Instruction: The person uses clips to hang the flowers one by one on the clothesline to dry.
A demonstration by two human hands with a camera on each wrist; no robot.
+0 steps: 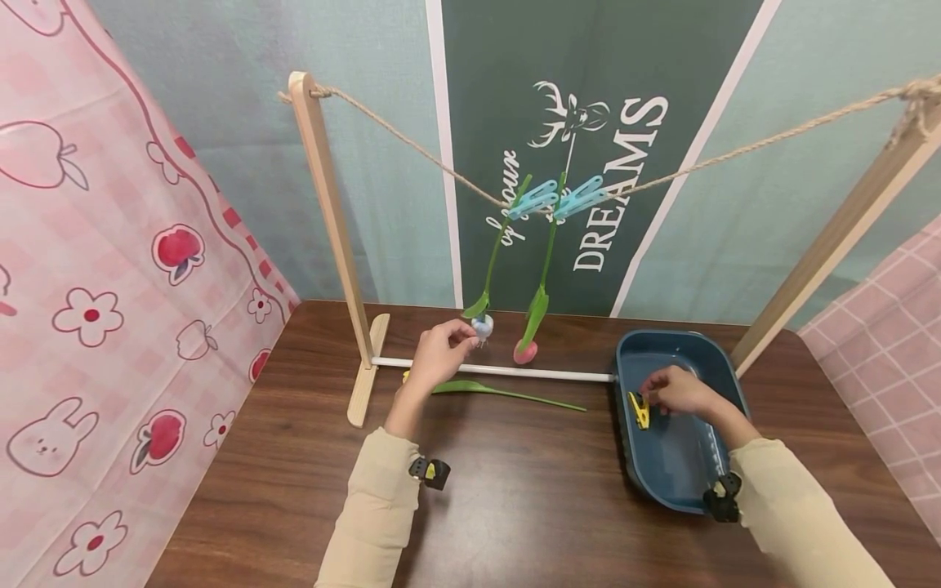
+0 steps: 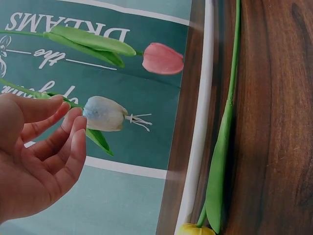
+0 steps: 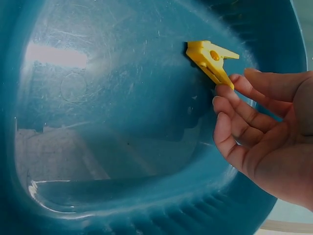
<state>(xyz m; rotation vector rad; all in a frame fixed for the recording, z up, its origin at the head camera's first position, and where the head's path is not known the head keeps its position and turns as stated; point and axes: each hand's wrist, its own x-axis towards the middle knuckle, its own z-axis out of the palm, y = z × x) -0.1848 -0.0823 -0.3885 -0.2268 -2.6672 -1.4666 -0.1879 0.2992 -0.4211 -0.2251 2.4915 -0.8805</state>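
Observation:
A white-and-blue tulip (image 2: 105, 113) hangs head down from the rope on a blue clothespin (image 1: 535, 200). Close by its bloom and stem is my left hand (image 1: 444, 351), thumb and fingers loosely bent; contact is hard to judge. Beside it a pink tulip (image 1: 525, 352) hangs from a second blue clothespin (image 1: 581, 198). Inside the blue basin (image 1: 680, 482), my right hand (image 1: 680, 392) has its fingertips at one handle of a yellow clothespin (image 3: 210, 58). The thumb stands apart from that clothespin in the right wrist view.
A yellow tulip (image 2: 195, 229) lies on the wooden table (image 1: 515, 490) along the white bar (image 1: 515, 371). Wooden posts (image 1: 331, 212) carry the sagging rope (image 1: 419, 147). Behind stands a fabric backdrop; a pink patterned curtain (image 1: 132, 327) is at left.

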